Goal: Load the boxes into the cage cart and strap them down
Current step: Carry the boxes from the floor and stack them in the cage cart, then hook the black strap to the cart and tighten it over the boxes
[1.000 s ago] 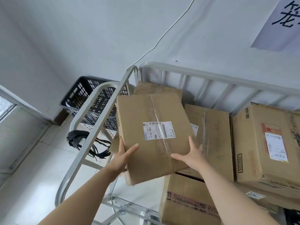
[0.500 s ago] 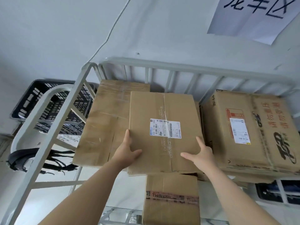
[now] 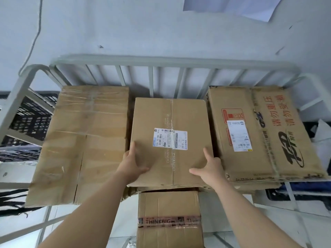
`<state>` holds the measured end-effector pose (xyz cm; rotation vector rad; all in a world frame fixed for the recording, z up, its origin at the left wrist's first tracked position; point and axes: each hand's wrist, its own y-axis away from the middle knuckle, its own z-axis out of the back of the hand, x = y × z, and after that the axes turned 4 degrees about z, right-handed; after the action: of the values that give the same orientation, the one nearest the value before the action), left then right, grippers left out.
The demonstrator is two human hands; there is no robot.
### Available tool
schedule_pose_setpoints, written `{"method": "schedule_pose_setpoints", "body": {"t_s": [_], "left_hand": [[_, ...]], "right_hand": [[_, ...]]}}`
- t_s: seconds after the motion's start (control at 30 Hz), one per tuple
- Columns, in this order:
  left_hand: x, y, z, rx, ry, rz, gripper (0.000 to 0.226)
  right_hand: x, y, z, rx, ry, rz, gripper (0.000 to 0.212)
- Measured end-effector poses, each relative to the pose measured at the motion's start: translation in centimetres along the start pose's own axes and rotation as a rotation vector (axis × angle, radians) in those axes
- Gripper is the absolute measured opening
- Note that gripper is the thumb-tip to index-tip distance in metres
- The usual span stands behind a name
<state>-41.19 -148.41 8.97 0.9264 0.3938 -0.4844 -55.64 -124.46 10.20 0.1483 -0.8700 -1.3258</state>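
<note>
Labelled carton (image 3: 172, 140) sits at the centre of the cage cart (image 3: 161, 59), between two other boxes and just short of the barred back rail at 12 o'clock. Left hand (image 3: 131, 164) grips the carton's near corner at 7 o'clock: thumb laid across the top face, forefinger straight along the side edge, remaining fingers hidden below the edge. Right hand (image 3: 208, 170) grips the near corner at 5 o'clock in the same way, thumb on top and pointing inward. Whether the carton's weight rests fully on the cardboard beneath it cannot be told. A white shipping label lies mid-top, across the tape seam. Taped plain box (image 3: 86, 144) lies at 9 o'clock of the carton, just beside it. Red-printed box (image 3: 259, 133) with its own label lies at 3 o'clock, just beside it. THINKBIG box (image 3: 169, 221) stands lower down at 6 o'clock, partly under the carton's near edge. Black plastic crate (image 3: 30, 115) stands outside the cart's side rail at 9 o'clock. Paper sheet (image 3: 232, 8) hangs on the wall at 1 o'clock.
</note>
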Motion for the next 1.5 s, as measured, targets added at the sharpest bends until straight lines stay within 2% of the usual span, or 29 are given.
{"method": "schedule_pose_setpoints", "body": {"t_s": [0.17,0.3,0.4,0.47,0.63,0.8,1.0,1.23,1.5], "left_hand": [[0.4,-1.4,-0.7,-0.024,-0.111,0.014,0.124],[-0.4,-0.2,-1.1,-0.030,-0.254,0.034,0.111],[-1.4,1.7,-0.7,-0.156,-0.549,-0.031,0.085],[-2.4,3.0,0.0,-0.245,-0.633,-0.120,0.069],[-4.4,7.9,3.0,-0.442,-0.604,-0.293,0.046],[-3.2,14.1,7.4,-0.631,-0.536,-0.366,0.039],[4.1,20.3,13.7,-0.754,-0.455,-0.244,0.033],[17.2,24.6,21.9,-0.813,-0.377,-0.064,0.030],[31.2,24.5,29.9,-0.719,-0.408,0.148,0.034]], "right_hand": [[-0.7,-1.8,-0.5,0.048,0.053,0.007,0.118],[-0.1,-1.0,-0.1,0.048,0.123,0.030,0.113],[1.6,0.2,0.4,-0.068,0.377,0.180,0.091],[3.0,1.3,0.7,-0.119,0.410,0.292,0.078],[7.6,5.1,2.1,-0.210,0.388,0.566,0.063],[12.7,9.6,2.7,-0.248,0.401,0.771,0.061],[19.8,15.5,-1.2,-0.223,0.383,0.967,0.057],[28.8,22.5,-11.5,-0.130,0.375,1.144,0.055],[36.8,27.1,-24.5,-0.018,0.463,1.206,0.051]]}}
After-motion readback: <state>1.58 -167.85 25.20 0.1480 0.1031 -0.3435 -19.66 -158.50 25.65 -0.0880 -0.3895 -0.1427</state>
